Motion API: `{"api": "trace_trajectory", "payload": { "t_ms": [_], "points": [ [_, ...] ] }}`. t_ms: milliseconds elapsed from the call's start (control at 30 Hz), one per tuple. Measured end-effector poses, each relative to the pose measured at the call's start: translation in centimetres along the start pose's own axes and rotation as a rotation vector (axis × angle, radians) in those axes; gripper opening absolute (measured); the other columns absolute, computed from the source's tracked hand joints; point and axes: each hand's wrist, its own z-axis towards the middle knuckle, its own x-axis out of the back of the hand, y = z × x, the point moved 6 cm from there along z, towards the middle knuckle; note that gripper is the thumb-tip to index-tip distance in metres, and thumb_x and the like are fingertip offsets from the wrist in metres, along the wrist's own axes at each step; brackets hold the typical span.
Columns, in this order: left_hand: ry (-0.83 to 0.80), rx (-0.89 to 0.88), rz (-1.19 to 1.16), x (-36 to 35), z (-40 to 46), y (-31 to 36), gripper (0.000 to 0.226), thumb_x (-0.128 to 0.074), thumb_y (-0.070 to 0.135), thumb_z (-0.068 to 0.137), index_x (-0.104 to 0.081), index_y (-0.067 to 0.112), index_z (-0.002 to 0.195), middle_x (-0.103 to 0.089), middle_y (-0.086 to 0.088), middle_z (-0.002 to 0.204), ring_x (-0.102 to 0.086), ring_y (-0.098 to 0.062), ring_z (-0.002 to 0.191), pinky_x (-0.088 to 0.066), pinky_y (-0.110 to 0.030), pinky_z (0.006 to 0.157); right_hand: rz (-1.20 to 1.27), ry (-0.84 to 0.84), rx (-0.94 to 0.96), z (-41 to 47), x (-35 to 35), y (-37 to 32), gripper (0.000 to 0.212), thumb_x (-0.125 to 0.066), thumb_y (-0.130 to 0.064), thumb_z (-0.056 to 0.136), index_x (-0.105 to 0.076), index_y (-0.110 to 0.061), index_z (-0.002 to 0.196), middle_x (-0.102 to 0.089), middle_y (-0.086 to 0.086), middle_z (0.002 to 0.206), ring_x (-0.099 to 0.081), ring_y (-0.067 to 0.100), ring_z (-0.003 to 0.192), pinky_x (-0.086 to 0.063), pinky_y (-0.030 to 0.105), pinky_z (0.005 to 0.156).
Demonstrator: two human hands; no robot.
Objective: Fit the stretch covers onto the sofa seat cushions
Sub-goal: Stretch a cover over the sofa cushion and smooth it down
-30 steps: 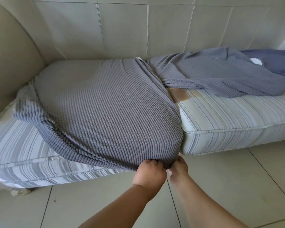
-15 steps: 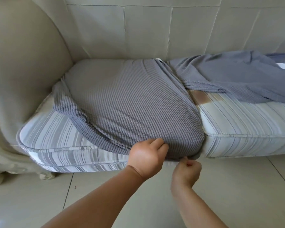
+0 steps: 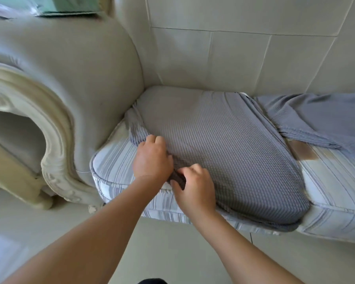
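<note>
A grey waffle-knit stretch cover [image 3: 230, 148] lies over most of the left striped seat cushion [image 3: 113, 162]. It wraps the cushion's front right corner, while the front left corner stays bare. My left hand [image 3: 152, 158] and my right hand [image 3: 195, 187] both pinch the cover's bunched loose edge near the cushion's front. A second grey cover [image 3: 316, 117] lies crumpled on the right striped cushion [image 3: 334, 181], which has a brown stain.
The sofa's padded beige armrest [image 3: 74, 89] with a carved cream frame [image 3: 55, 152] stands close on the left. The quilted sofa back [image 3: 234, 54] rises behind the cushions. Pale floor tiles [image 3: 168, 253] run below the seat.
Both hands left the cushion's front right corner and moved left along the cover's edge, now gripping it near the bare left part. The view swung left toward the armrest.
</note>
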Motion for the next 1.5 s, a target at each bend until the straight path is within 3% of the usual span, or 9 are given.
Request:
{"api": "trace_trajectory", "payload": {
  "t_ms": [167,300,467,667,833,1033,1167,1367,1500],
  "points": [
    [-0.125,0.416,-0.275,-0.5,1.0,-3.7,0.047,-0.075,0.026,0.070,-0.040,0.007,0.096,-0.056,-0.010,0.100,-0.060,-0.031,0.089,-0.040,-0.030,0.063,-0.057,-0.083,0.032,0.4,-0.3,-1.3,0.035,-0.060,-0.035,0.087,-0.057,-0.019,0.118,-0.053,0.000,0.110,-0.049,0.022,0.106,-0.040,0.032,0.085],
    [-0.256,0.599,-0.491,-1.2,2.0,-5.6,0.025,-0.071,0.015,0.069,-0.050,0.008,0.082,-0.051,-0.003,0.062,-0.051,-0.020,0.052,-0.035,-0.021,0.044,-0.076,-0.113,0.090,0.9,-0.4,-2.3,0.034,-0.059,-0.033,0.088,-0.054,-0.020,0.119,-0.051,-0.001,0.112,-0.048,0.021,0.107,-0.039,0.029,0.080],
    [-0.343,0.847,-0.878,-1.8,2.4,-6.7,0.011,-0.053,0.002,0.079,-0.046,0.009,0.074,-0.046,-0.009,0.071,-0.048,-0.023,0.064,-0.042,-0.032,0.063,-0.068,-0.136,0.106,1.6,-1.6,-3.6,0.034,-0.061,-0.030,0.086,-0.059,-0.014,0.116,-0.051,0.002,0.110,-0.048,0.023,0.105,-0.044,0.033,0.085],
    [-0.332,1.031,-1.331,-2.2,1.2,-8.1,0.017,-0.029,-0.008,0.064,-0.038,0.007,0.060,-0.041,-0.008,0.066,-0.043,-0.023,0.057,-0.041,-0.027,0.054,-0.008,-0.166,0.112,2.3,-2.7,-5.6,0.038,-0.054,-0.027,0.091,-0.052,-0.014,0.126,-0.051,0.001,0.120,-0.047,0.021,0.115,-0.040,0.031,0.092],
    [-0.378,0.991,-1.554,-1.4,0.6,-8.2,0.022,-0.028,-0.007,0.058,-0.026,0.015,0.055,-0.031,-0.004,0.060,-0.031,-0.019,0.049,-0.029,-0.024,0.053,-0.004,-0.170,0.125,2.2,-3.1,-6.4,0.041,-0.052,-0.020,0.091,-0.048,-0.017,0.131,-0.053,0.002,0.124,-0.050,0.023,0.115,-0.040,0.033,0.092],
    [-0.421,0.869,-1.505,0.8,1.1,-8.8,0.015,-0.056,0.022,0.053,-0.045,0.015,0.061,-0.046,-0.001,0.063,-0.043,-0.018,0.056,-0.034,-0.026,0.053,-0.112,-0.216,0.147,1.7,-3.0,-7.2,0.044,-0.055,-0.026,0.091,-0.041,-0.021,0.132,-0.054,-0.001,0.124,-0.053,0.023,0.113,-0.043,0.033,0.085],
    [-0.292,0.968,-1.574,1.7,0.4,-12.2,0.013,-0.049,0.015,0.077,-0.050,0.013,0.065,-0.056,-0.003,0.060,-0.052,-0.021,0.056,-0.043,-0.026,0.058,-0.143,-0.202,0.253,1.2,-3.4,-9.6,0.019,-0.056,-0.027,0.088,-0.053,-0.014,0.102,-0.047,0.000,0.102,-0.048,0.023,0.100,-0.041,0.033,0.074],
    [-0.204,1.108,-1.369,0.1,-2.1,-19.7,0.019,-0.060,0.019,0.088,-0.060,0.003,0.097,-0.062,-0.010,0.079,-0.060,-0.022,0.063,-0.049,-0.027,0.048,-0.150,-0.183,0.464,0.3,-5.5,-15.2,0.030,-0.064,-0.028,0.081,-0.062,-0.013,0.107,-0.049,0.004,0.104,-0.047,0.026,0.097,-0.043,0.037,0.082],
    [-0.228,1.162,-1.457,-1.3,-3.1,-20.8,0.027,-0.055,0.022,0.093,-0.065,0.002,0.107,-0.067,-0.012,0.088,-0.062,-0.020,0.059,-0.046,-0.021,0.039,-0.204,-0.300,0.550,-0.2,-8.0,-16.9,0.022,-0.060,-0.027,0.086,-0.059,-0.012,0.103,-0.049,0.004,0.105,-0.045,0.025,0.101,-0.040,0.036,0.084]
  ]
}}
